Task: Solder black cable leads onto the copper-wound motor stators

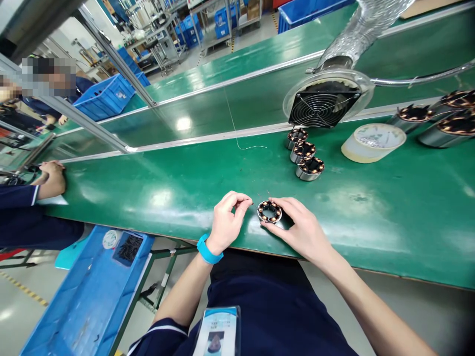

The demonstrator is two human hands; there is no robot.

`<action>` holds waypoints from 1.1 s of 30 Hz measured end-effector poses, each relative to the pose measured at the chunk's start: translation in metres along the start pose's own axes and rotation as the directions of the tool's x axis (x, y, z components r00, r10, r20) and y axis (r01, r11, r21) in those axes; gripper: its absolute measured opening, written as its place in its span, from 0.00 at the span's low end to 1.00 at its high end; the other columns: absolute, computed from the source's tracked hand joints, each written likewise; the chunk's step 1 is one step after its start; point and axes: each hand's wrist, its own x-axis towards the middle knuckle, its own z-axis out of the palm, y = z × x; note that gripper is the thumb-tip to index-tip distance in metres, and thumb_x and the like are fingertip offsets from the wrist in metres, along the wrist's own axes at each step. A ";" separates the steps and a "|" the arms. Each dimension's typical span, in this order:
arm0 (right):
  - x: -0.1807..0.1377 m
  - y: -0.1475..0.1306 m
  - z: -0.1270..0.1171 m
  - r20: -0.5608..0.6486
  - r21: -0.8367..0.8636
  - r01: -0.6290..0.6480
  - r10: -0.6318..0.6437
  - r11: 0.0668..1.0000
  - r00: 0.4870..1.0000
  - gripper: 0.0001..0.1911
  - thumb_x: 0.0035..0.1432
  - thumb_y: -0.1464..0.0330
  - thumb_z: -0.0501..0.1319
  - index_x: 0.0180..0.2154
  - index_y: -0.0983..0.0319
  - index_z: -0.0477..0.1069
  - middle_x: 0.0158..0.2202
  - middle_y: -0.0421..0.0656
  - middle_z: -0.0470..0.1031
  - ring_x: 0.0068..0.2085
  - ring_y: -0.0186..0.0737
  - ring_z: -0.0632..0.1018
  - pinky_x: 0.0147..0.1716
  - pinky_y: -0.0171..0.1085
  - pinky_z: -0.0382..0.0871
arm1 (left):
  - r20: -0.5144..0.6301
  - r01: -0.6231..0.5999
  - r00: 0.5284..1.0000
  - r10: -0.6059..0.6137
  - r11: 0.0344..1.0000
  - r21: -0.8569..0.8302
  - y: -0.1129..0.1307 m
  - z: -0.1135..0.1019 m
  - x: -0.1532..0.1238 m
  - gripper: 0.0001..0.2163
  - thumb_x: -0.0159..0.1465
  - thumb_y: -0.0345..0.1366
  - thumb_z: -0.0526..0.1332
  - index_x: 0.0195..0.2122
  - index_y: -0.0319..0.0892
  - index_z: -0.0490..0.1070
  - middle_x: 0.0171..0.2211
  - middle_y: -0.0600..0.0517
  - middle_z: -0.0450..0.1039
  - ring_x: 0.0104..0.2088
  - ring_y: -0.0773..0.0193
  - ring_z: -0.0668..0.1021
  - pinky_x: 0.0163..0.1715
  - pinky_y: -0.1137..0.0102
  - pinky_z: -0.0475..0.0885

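Observation:
A small ring-shaped motor stator (269,211) with copper windings lies on the green bench (371,212) near its front edge. My right hand (301,228) grips it from the right side with fingers curled round its rim. My left hand (226,222), with a blue band on the wrist, is just left of the stator, thumb and fingers pinched together on something too small to make out.
Three more stators (304,153) stand in a row behind. A fan with a silver duct (323,101), a roll of tape (373,142) and larger stators (441,121) are at the right. A co-worker's arm (50,180) rests at the left. A blue tray (92,291) sits below.

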 end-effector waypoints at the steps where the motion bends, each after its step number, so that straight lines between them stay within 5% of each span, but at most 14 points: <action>1: 0.000 0.000 0.000 -0.003 -0.001 0.002 -0.002 1.000 1.000 0.24 0.65 0.56 0.65 0.58 0.58 0.69 0.51 0.51 0.76 0.50 0.54 0.78 0.49 0.53 0.76 | -0.006 0.000 1.000 0.000 1.000 0.001 0.001 -0.001 0.000 0.08 0.71 0.39 0.61 0.36 0.43 0.74 0.34 0.52 0.74 0.35 0.65 0.75 0.37 0.69 0.71; 19: -0.001 0.000 0.000 -0.009 -0.003 0.001 -0.001 1.000 1.000 0.24 0.65 0.57 0.65 0.59 0.57 0.68 0.51 0.50 0.77 0.50 0.54 0.78 0.49 0.54 0.76 | -0.031 -0.024 0.999 0.024 1.000 0.020 0.001 0.000 0.003 0.08 0.72 0.39 0.61 0.36 0.43 0.75 0.33 0.51 0.75 0.35 0.65 0.75 0.37 0.68 0.71; 30: 0.000 -0.001 -0.001 0.000 0.006 0.000 0.000 1.000 1.000 0.23 0.66 0.56 0.65 0.58 0.58 0.68 0.51 0.51 0.76 0.50 0.54 0.78 0.49 0.53 0.76 | 0.206 0.058 0.977 -0.057 0.998 0.003 -0.002 0.000 -0.001 0.06 0.69 0.37 0.65 0.34 0.43 0.77 0.31 0.52 0.76 0.33 0.65 0.75 0.34 0.70 0.69; 33: 0.000 -0.001 -0.002 0.012 0.002 -0.006 0.006 1.000 1.000 0.24 0.66 0.56 0.65 0.59 0.57 0.68 0.51 0.51 0.76 0.51 0.55 0.78 0.49 0.53 0.75 | 0.191 0.072 0.979 -0.068 0.997 -0.011 -0.004 -0.007 0.008 0.06 0.68 0.36 0.65 0.34 0.43 0.79 0.32 0.52 0.78 0.33 0.65 0.76 0.34 0.70 0.70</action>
